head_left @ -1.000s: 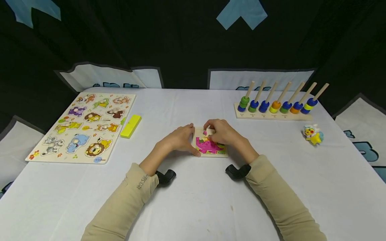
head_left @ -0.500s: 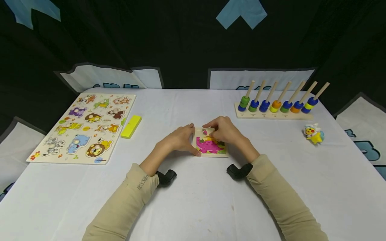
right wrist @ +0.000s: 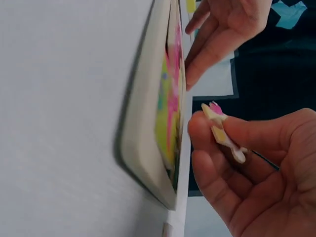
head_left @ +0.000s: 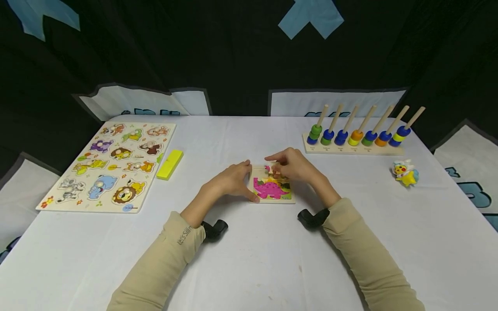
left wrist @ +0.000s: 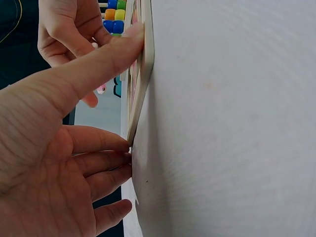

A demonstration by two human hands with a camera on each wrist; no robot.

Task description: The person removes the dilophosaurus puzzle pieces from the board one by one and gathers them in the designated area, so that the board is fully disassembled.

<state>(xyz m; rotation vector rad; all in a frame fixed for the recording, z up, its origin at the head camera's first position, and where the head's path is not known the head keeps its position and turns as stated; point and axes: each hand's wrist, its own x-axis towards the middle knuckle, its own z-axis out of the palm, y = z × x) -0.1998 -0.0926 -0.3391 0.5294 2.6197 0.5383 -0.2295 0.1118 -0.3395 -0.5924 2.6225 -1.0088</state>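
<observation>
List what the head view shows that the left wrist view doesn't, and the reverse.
Head only: the animal puzzle board, the yellow block, the toy figure and a readable dinosaur picture.

Left wrist only: the palm side of the left hand.

Both: the left and right hand, the puzzle frame, the white tablecloth and the peg stacker, though the left wrist view catches just part of it.

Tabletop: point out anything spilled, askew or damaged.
Faint brownish spots mark the white cloth on the near side of the puzzle, odd on an otherwise plain surface; possibly stains. Nothing looks tipped over.
</observation>
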